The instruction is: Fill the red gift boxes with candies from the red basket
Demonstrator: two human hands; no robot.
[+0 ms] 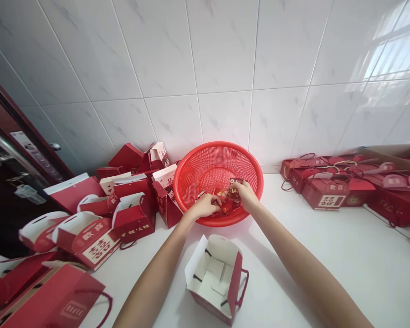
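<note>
A round red plastic basket [218, 148] with mesh sides stands against the tiled wall and holds small red wrapped packets [226, 206]. Inside its right side, my right hand [246, 195] pinches a dark red packet with gold print [233, 186]. My left hand [207, 206] reaches over the front rim with fingers curled closed among the packets; what they hold, if anything, is hidden. Between my forearms sits an open red gift box [214, 278], white inside, with a red cord handle on its right. No contents show in it.
Open red gift boxes [135, 218] crowd the left of the white counter [269, 273]. Closed red boxes with cord handles [324, 193] are grouped on the right, beside a brown carton [389, 150]. A dark door with a metal handle [0, 141] borders the left.
</note>
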